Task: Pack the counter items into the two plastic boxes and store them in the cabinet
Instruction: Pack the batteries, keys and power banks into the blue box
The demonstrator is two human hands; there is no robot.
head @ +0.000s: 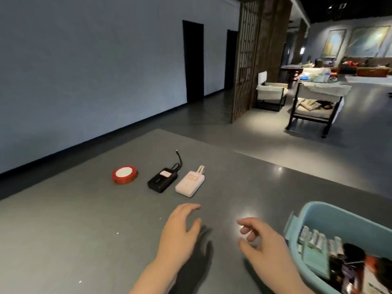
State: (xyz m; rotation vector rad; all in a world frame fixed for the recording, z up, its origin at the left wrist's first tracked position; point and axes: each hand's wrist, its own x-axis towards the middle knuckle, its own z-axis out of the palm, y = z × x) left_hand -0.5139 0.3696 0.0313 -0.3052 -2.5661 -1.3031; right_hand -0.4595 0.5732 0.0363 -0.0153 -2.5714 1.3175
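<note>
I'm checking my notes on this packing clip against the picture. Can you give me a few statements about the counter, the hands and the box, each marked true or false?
1. Three items lie in a row on the counter: a red round tin, a black power bank and a pink power bank. True.
2. The left hand grips the pink power bank. False: it hovers short of it, holding nothing.
3. The blue box already holds items. True.
4. The blue box sits left of the hands. False: it is beside the right hand.
5. The black power bank has a cable. True.
</note>
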